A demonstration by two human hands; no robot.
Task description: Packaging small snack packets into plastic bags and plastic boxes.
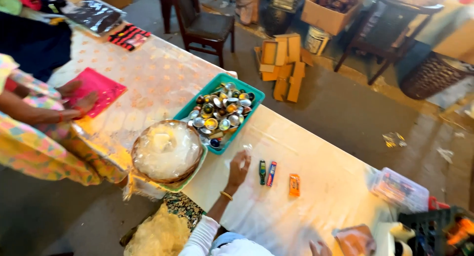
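Note:
My left hand [239, 168], in a white sleeve with a gold bangle, reaches over the white-covered table [306, 211] and pinches a small clear plastic wrapper [247, 149]. It is beside a teal tray [254, 95] of several small round shiny tins [220, 115]. Just right of the hand lie a green packet [262, 172], a red and blue packet [271, 173] and an orange packet [294, 185]. Only the fingertips of my right hand [319, 247] show at the bottom edge, spread on the table next to an orange-filled clear packet [353, 240].
A woven basket [167, 151] of clear plastic sits left of the tray. Another person's hands [79, 102] in colourful sleeves rest on a pink packet [101, 90]. A clear lidded box [399, 189] and black crate [434, 230] stand at right. Chairs and cardboard boxes [282, 65] are on the floor beyond.

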